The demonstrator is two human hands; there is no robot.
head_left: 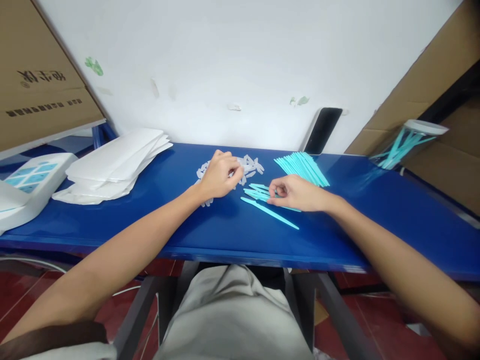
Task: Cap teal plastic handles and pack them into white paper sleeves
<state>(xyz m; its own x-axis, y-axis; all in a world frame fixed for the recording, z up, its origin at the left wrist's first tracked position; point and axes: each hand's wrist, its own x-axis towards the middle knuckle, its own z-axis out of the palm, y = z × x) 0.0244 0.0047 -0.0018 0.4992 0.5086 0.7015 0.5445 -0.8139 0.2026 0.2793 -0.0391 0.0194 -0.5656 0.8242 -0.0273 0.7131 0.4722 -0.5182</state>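
The person's left hand (219, 176) rests curled on a scatter of small clear caps (250, 166) on the blue desk (187, 220); its grip is pinched nearly closed, apparently on one cap, though the fingers hide what is in it. The right hand (296, 193) lies just at 3 o'clock from it, finger and thumb closed on the near end of a teal stick (258, 192) among a few loose ones. One loose stick (270, 212) lies at 7 o'clock from the right hand, its long axis running from 10 to 4 o'clock. The big heap of sticks (302, 168) sits at 12 o'clock of the right hand, nearer to it than to the left. White bags (112, 165) lie well apart at 9 o'clock.
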